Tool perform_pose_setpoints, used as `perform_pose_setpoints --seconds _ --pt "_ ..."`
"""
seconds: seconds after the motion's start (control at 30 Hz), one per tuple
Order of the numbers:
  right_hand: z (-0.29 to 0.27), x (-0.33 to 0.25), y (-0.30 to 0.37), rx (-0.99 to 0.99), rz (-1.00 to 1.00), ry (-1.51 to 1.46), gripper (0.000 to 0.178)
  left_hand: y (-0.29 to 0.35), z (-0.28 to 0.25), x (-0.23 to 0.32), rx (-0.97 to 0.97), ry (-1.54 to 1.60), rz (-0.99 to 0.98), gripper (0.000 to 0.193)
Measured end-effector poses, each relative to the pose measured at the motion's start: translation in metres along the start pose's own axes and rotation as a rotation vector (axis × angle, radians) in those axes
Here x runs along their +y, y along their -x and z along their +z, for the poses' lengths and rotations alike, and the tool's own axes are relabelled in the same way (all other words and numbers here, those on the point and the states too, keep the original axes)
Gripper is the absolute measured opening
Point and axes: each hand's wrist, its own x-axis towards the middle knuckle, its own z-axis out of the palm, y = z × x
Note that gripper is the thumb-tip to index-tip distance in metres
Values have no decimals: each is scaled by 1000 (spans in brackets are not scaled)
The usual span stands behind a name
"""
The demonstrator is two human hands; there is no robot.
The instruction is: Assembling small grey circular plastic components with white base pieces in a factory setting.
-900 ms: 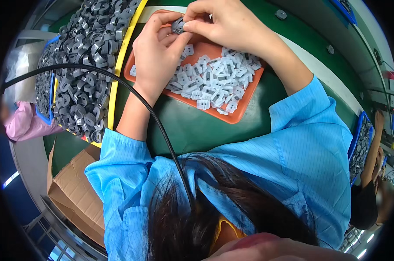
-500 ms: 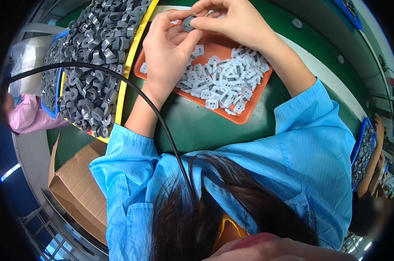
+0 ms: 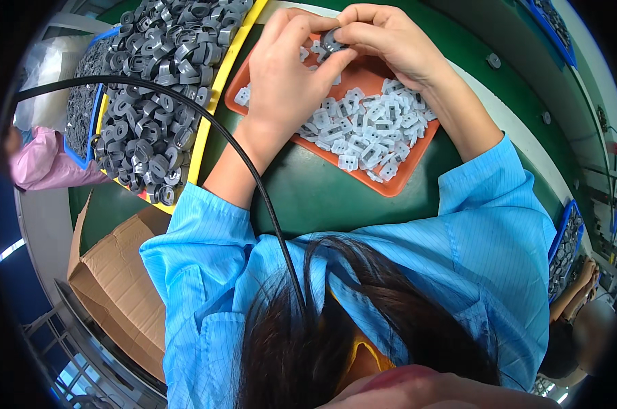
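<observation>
The small grey part [image 3: 332, 41] sits pinched between the fingertips of both hands, above the 12 o'clock end of the orange tray [image 3: 397, 187]. From the left hand [image 3: 288, 75] it lies toward 2 o'clock; from the right hand [image 3: 390, 41] toward 9 o'clock. Both hands touch it, neither nearer. Its long axis cannot be told. The pale clips [image 3: 363, 129] lie loose at 5 o'clock of the part, on the tray.
</observation>
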Motion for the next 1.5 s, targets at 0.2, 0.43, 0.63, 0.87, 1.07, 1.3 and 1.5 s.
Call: perform_pose_setpoints --seconds 0.2,0.43,0.63,0.87,1.07,1.3,1.5 --pt "-11 -38 41 294 -331 860 18 10 2 -11 44 423 -400 34" --pt "-177 -42 156 799 -86 1332 36 7 1 -3 -104 379 -376 35" --pt "-190 -35 163 789 -14 1310 33 12 2 -8 -138 430 -429 37" --pt "-192 -47 164 754 165 1310 26 15 -1 -10 -183 419 -462 37" --pt "-203 -35 177 812 43 1231 35 13 -2 -7 -139 533 -521 39" --pt "-94 -60 129 553 -336 901 18 4 2 1 -47 518 -455 35" --pt "20 -49 43 240 -632 905 18 2 2 4 69 442 -352 35"
